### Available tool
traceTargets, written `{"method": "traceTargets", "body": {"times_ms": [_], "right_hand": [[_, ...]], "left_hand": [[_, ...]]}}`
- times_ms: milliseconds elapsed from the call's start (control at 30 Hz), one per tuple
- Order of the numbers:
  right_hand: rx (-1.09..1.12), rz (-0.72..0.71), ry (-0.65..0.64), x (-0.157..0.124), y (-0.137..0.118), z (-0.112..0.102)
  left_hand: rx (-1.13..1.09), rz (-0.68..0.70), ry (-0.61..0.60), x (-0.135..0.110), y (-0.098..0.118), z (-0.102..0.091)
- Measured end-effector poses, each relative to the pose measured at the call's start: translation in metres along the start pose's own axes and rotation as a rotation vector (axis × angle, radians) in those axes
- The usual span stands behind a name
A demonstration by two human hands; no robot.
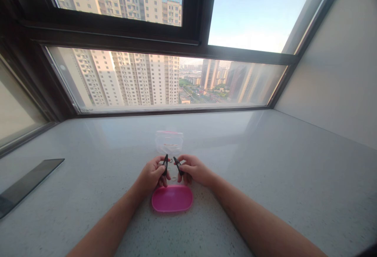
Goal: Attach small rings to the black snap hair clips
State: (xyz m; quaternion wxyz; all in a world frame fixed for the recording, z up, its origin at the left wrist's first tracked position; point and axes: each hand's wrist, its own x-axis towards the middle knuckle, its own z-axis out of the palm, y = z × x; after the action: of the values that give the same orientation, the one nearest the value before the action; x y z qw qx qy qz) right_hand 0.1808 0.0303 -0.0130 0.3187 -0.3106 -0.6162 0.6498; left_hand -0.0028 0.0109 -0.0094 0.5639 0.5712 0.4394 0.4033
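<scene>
Between thumb and fingers, my left hand [155, 172] pinches a black snap hair clip [165, 164], its narrow end pointing up. A second black snap hair clip [178, 165] is gripped the same way by my right hand [191, 169], leaning toward the first. The two clips are apart. On the counter between the hands lie a small dark ring [171, 160] and a pale ring [174, 178], perhaps hair ties. Just in front of me, below both hands, sits a shallow pink oval tray [172, 211]. Beyond the hands stands a clear plastic case [169, 136] with thin pale items inside.
A dark flat glass-like slab [31, 186], maybe a tablet, lies at the left on the speckled white counter [279, 194]. At the back, the counter ends at a dark-framed window [176, 109]. A white wall [338, 80] rises on the right.
</scene>
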Motion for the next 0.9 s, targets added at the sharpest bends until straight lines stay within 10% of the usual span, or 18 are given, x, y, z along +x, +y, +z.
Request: {"method": "traceTargets", "body": {"times_ms": [900], "right_hand": [[-0.014, -0.019, 0.020, 0.0010, 0.0012, 0.0009]], "left_hand": [[0.016, -0.004, -0.020, 0.0001, 0.0006, 0.0002]]}}
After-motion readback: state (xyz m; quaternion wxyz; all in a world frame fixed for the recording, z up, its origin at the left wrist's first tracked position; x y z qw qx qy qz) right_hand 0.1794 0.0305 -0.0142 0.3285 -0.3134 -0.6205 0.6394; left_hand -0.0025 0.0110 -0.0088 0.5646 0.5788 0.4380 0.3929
